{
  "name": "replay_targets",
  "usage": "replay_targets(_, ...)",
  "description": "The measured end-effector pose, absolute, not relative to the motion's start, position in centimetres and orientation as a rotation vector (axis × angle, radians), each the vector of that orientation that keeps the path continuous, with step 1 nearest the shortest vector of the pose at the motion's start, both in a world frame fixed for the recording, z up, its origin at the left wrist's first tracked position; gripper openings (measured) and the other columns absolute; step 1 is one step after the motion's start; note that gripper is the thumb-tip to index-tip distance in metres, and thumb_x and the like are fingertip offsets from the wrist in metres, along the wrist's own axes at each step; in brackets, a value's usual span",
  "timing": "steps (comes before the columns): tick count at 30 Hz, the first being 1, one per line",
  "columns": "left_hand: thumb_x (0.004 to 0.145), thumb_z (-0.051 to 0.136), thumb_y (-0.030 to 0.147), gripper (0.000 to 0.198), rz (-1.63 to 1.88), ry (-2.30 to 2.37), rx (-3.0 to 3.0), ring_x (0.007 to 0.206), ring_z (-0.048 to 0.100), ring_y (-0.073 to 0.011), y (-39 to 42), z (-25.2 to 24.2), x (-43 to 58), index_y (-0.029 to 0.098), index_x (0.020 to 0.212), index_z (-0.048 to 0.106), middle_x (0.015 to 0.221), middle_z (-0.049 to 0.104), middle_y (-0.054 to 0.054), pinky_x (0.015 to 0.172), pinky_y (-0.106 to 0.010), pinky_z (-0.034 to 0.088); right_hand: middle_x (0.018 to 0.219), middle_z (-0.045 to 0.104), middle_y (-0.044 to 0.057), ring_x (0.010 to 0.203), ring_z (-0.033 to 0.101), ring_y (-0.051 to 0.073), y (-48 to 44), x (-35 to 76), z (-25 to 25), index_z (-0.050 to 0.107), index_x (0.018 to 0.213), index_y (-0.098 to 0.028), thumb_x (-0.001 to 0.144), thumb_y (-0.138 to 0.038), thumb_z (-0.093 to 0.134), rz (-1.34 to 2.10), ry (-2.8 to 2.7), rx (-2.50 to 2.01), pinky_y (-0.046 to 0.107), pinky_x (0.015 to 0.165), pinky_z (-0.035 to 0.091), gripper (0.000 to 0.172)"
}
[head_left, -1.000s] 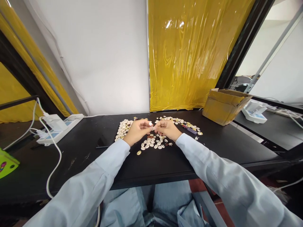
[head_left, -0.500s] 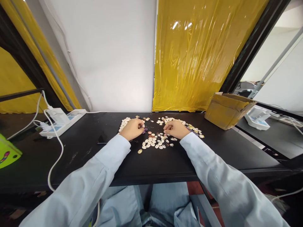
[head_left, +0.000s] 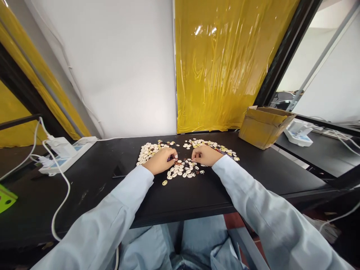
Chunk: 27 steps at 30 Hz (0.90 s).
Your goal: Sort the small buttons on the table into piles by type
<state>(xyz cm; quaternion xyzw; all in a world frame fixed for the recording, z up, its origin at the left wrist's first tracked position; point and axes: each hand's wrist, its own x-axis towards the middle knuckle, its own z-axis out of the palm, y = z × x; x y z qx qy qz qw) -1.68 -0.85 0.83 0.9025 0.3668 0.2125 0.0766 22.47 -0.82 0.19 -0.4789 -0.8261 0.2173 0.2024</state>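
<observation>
Both hands are low on the black table [head_left: 197, 195], close together in a scatter of small cream discs [head_left: 182, 171] with holes through them, much like buttons. The left hand [head_left: 161, 160] is curled, with thumb and fingertips drawn together and pointing toward the other hand. I cannot tell whether it pinches a disc. The right hand [head_left: 204, 155] is curled too, knuckles up and fingertips pressed down among the discs, and anything between them is hidden from me.

A loose cluster lies between the hands and a little nearer the person, mostly cream with a few brownish pieces. Just beyond the left hand sits a denser heap [head_left: 147, 151]. Beyond the right hand a thinner spread [head_left: 208, 144] trails off to the right. One stray disc [head_left: 164, 182] lies alone, nearer the person than the left hand.

By my judgement the work on these discs is well short of finished. The groups lie apart from one another, yet each is loose, and I see none gathered into a container.

Left of the left hand lies a flat dark object [head_left: 119, 171], perhaps a phone, and farther left a white power strip [head_left: 67, 154]. Well off to the right of the right hand stands an open cardboard box [head_left: 264, 127]. A yellow plastic sheet [head_left: 225, 63] hangs behind the table.
</observation>
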Motion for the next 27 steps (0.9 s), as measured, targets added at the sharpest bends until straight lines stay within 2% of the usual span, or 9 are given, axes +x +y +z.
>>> replay_targets(6,0.077,0.056,0.018,0.015,0.647,1.08,2.68,0.078,0.057,-0.018,-0.8,0.5,-1.7,0.017,0.09,0.063,0.083,0.062,-0.004,0.074,-0.03,0.043,0.064,0.066,0.001,0.054,0.055,0.012,-1.1,22.3,0.3,0.072,0.075,-0.016,0.068,-0.02,0.066,0.617,-2.281,-1.326,0.023,0.053,0.04,0.01)
replay_targets(14,0.076,0.057,0.02,0.007,0.775,1.038,2.517,0.07,0.056,-0.0155,-0.6,0.3,-1.8,0.018,0.08,0.063,0.076,0.061,-0.002,0.068,-0.029,0.045,0.057,0.062,0.0,0.052,0.053,0.011,-0.8,22.1,-0.1,0.065,0.065,-0.015,0.064,-0.016,0.066,0.753,-2.168,-1.311,0.022,0.05,0.041,0.002)
replay_targets(17,0.074,0.062,0.023,0.008,0.937,0.995,2.114,0.073,0.063,-0.0163,-0.8,0.2,-1.1,0.016,0.079,0.061,0.079,0.067,-0.004,0.071,-0.031,0.05,0.061,0.062,0.0,0.056,0.056,0.011,-0.8,21.6,0.1,0.063,0.068,-0.014,0.064,-0.02,0.068,0.878,-2.0,-1.184,0.023,0.054,0.046,0.008)
replay_targets(20,0.069,0.065,0.021,0.013,1.007,0.985,1.79,0.077,0.067,-0.0187,-1.0,0.0,-0.3,0.015,0.078,0.059,0.08,0.069,-0.006,0.074,-0.034,0.053,0.068,0.064,0.002,0.063,0.06,0.013,-0.8,20.8,0.1,0.066,0.081,-0.014,0.064,-0.024,0.07,0.979,-1.794,-1.07,0.026,0.06,0.05,0.02)
replay_targets(22,0.068,0.065,0.018,0.014,1.007,1.015,1.79,0.077,0.067,-0.0187,-1.2,-0.1,0.1,0.014,0.081,0.061,0.079,0.069,-0.006,0.075,-0.034,0.053,0.069,0.065,0.002,0.063,0.06,0.013,-0.8,20.2,-0.1,0.067,0.085,-0.013,0.064,-0.026,0.071,1.032,-1.734,-1.048,0.027,0.06,0.052,0.025)
replay_targets(27,0.073,0.058,0.016,0.013,0.931,0.998,2.122,0.071,0.063,-0.0151,-2.1,0.6,0.2,0.015,0.084,0.065,0.08,0.068,-0.004,0.066,-0.027,0.05,0.066,0.065,0.003,0.059,0.06,0.013,-0.4,19.7,-1.0,0.068,0.077,-0.013,0.064,-0.024,0.07,0.943,-1.726,-1.109,0.026,0.057,0.051,0.017)
